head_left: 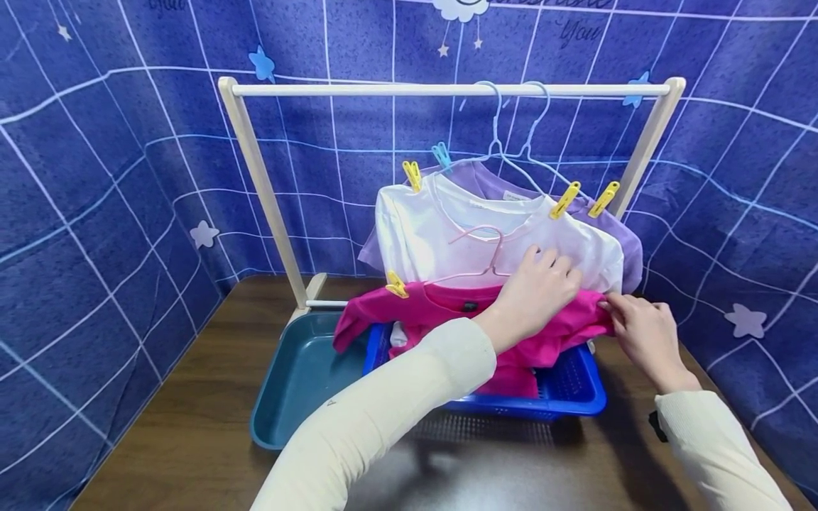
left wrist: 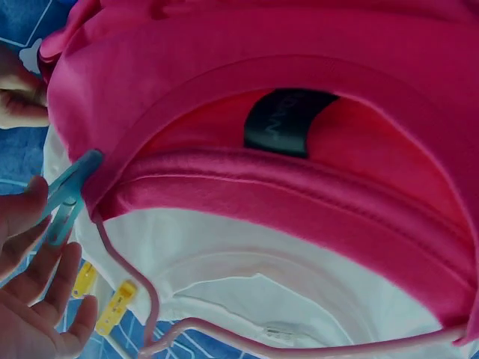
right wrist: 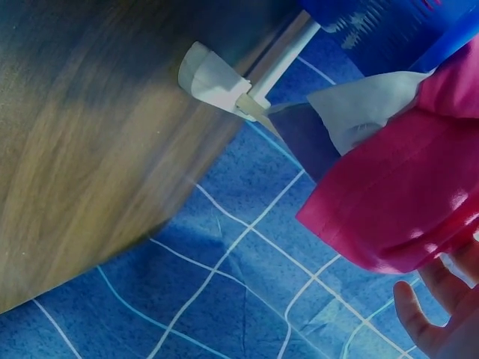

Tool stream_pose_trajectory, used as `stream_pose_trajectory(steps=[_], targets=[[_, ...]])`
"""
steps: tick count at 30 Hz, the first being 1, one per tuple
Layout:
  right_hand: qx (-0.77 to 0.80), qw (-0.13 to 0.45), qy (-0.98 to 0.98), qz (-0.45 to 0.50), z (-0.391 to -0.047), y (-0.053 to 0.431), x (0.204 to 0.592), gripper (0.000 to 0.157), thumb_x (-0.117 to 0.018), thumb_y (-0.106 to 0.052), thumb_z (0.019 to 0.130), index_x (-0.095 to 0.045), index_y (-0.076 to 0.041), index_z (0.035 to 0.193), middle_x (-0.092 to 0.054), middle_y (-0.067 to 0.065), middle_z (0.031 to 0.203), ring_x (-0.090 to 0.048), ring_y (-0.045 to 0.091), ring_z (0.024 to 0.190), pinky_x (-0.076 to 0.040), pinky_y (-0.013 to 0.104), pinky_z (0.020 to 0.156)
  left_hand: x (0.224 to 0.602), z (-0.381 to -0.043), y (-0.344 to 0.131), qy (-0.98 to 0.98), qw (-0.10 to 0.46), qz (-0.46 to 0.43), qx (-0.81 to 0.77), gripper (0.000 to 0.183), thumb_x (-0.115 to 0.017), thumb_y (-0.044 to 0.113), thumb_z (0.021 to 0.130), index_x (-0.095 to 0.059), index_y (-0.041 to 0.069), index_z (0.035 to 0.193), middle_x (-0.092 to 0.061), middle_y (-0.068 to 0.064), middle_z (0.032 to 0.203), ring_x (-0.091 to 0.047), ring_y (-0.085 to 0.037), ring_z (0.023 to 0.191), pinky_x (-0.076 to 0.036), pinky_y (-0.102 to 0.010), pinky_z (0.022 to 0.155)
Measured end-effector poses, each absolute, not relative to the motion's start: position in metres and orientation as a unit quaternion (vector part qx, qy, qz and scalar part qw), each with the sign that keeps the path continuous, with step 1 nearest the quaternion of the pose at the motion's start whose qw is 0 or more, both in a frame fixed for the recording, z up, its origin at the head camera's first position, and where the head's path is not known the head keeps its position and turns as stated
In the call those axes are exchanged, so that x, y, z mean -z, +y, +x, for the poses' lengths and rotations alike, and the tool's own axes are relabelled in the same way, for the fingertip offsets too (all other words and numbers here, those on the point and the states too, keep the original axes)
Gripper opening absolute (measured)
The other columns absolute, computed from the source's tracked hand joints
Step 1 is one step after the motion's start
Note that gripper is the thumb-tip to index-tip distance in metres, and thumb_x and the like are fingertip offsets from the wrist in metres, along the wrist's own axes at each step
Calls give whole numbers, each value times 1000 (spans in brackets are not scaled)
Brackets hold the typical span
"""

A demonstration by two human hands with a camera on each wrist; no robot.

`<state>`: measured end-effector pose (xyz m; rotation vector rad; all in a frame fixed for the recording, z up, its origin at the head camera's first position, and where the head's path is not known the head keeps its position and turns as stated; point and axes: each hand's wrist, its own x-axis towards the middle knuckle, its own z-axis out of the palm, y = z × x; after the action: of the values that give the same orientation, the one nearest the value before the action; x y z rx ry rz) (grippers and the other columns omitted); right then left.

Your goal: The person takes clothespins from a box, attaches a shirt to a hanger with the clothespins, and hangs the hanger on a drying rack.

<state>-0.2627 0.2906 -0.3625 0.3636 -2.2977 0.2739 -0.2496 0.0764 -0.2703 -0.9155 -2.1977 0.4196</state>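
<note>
A pink shirt (head_left: 447, 301) hangs slack in front, with a pink hanger (head_left: 492, 266) in its neckline. My left hand (head_left: 537, 291) pinches a blue clothespin (left wrist: 71, 187) that sits on the shirt's shoulder beside the hanger; in the head view this hand hides the clothespin. At the right sleeve, my right hand (head_left: 645, 341) grips the pink fabric, its fingers partly behind the cloth in the right wrist view. A yellow clothespin (head_left: 396, 284) is on the other shoulder. Just behind hangs a white shirt (head_left: 409, 227) on a blue hanger (head_left: 495, 121).
A purple shirt (head_left: 629, 245) hangs behind the white one from the rack's rail (head_left: 358, 90). Yellow clothespins (head_left: 565, 200) hold the hung shirts. Below the pink shirt stands a blue basket (head_left: 575, 394) with clothes, left of it a teal tray (head_left: 275, 397), both on a wooden table (head_left: 192, 411).
</note>
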Motion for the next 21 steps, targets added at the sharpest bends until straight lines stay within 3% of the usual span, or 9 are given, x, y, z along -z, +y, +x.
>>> stream_pose_trajectory(steps=[8,15,21], targets=[[-113,388,-903,144,-261,290,361,12,-61,-11,84,-53,-9,75,-59,16,67,-58,38,67,-32,49,62,273,-251,69,-853,382,-330,-132,15,-45,18,90,-53,22,103,-58,7,100,-51,-12,96,-37,-27,79],[-111,390,-903,144,-262,289,360,12,-61,-11,84,-53,-9,75,-59,16,66,-57,38,67,-32,49,61,273,-247,57,-856,392,-317,-116,24,-48,41,90,-54,22,104,-59,7,99,-52,-12,97,-37,-30,82],[-110,391,-903,144,-262,289,360,11,-61,-11,84,-54,-9,75,-59,16,66,-57,38,66,-32,48,61,276,-242,44,-846,404,-339,-82,28,-47,43,90,-56,20,105,-61,6,98,-54,-13,96,-38,-29,81]])
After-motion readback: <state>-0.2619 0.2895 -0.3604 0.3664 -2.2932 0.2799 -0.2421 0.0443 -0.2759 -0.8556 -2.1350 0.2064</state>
